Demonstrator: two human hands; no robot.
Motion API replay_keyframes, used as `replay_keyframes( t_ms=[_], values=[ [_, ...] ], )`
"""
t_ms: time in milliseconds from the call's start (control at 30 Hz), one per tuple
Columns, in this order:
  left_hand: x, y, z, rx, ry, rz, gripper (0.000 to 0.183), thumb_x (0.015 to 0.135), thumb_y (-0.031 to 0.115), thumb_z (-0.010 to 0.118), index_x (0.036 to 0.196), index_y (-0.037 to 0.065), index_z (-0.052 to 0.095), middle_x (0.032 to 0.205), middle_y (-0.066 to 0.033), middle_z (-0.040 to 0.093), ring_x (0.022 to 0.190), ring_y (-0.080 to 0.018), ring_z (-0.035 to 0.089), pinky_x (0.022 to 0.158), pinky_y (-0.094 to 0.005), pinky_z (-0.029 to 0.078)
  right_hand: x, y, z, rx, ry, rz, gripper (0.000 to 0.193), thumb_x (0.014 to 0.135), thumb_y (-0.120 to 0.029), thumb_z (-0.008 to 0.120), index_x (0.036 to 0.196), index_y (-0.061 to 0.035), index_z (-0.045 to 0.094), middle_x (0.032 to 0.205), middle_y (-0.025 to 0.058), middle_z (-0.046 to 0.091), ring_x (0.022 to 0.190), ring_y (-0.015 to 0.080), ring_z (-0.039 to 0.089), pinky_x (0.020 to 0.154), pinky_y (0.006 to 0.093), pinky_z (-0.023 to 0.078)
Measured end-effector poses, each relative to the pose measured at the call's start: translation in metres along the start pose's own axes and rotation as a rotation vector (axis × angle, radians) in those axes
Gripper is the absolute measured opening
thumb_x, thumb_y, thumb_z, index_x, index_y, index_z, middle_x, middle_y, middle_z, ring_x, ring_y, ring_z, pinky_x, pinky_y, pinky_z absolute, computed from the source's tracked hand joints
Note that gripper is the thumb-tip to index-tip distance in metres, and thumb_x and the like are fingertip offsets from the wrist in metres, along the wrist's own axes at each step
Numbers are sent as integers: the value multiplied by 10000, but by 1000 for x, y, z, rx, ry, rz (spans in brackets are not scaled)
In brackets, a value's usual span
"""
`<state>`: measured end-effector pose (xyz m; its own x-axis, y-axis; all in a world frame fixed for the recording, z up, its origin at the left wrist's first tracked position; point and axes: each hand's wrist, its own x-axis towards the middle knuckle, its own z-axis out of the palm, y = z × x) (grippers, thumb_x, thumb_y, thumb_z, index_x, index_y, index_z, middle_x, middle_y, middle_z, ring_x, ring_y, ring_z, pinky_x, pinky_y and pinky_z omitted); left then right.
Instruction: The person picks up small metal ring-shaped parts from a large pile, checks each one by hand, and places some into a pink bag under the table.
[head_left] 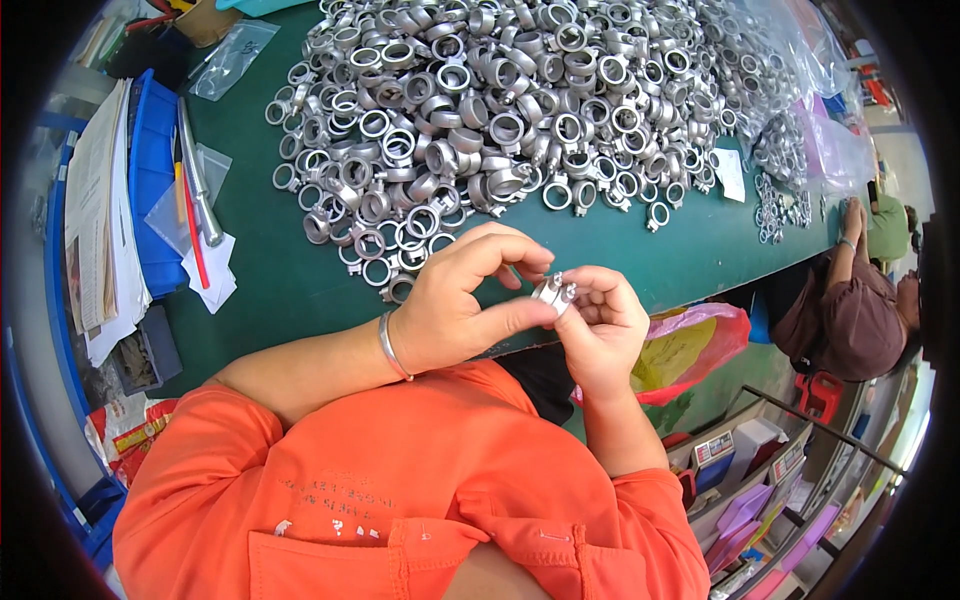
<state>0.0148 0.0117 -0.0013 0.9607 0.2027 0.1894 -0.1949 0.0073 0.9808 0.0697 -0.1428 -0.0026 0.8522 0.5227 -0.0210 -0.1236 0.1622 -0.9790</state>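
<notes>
Just past the table's near edge, my hands meet at a small silver metal ring clamp with two screw-like studs sticking up. My right hand pinches it between thumb and fingers. The thumb of my left hand presses on its near left side, while the other left fingers curl above it. Part of the clamp is hidden behind the fingertips. Beyond my hands a large heap of similar silver ring clamps spreads over the green table.
Left stand a blue bin with papers, a red pen and a metal tool. A pink-and-yellow bag hangs at the table edge. Another person in brown sits at the right, near smaller ring piles.
</notes>
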Motion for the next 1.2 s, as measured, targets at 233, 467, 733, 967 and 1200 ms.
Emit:
replay_keyframes(
  t_ms=[233,467,733,967,1200],
  values=[
    [6,6,-6,89,-213,-36,321,706,41,707,1010,35,605,1002,-76,541,828,-137,557,736,-248,470,3,1,-3,-21,5,-19,180,772,104,555,937,40,522,864,95,574,740,111,584,601,210,497],
    [2,-10,-3,-637,-68,-380,305,771,-55,606,1066,-64,530,974,-130,596,903,-199,604,795,-284,500,4,-4,-6,227,0,44,222,810,63,534,1032,68,533,922,126,563,685,129,583,539,219,503],
    [2,-6,-8,-852,-27,-566,228,833,36,566,1052,-31,554,948,-144,613,833,-212,628,682,-273,544,12,-6,-11,427,-3,185,350,901,-141,489,1168,84,474,834,106,541,583,130,500,440,228,404],
    [3,-7,-7,-886,-27,-530,204,856,51,539,1046,-24,545,963,-152,603,846,-230,627,681,-279,548,8,-5,-10,452,-86,184,352,891,-89,477,1205,68,447,847,127,547,627,145,526,486,237,446],
    [1,-5,-7,-751,6,-424,163,821,-11,571,980,-44,558,935,-125,608,831,-172,618,722,-269,538,6,-7,-9,411,-142,178,523,741,110,373,1261,54,398,1013,168,524,730,172,554,579,250,484]
  ],
)
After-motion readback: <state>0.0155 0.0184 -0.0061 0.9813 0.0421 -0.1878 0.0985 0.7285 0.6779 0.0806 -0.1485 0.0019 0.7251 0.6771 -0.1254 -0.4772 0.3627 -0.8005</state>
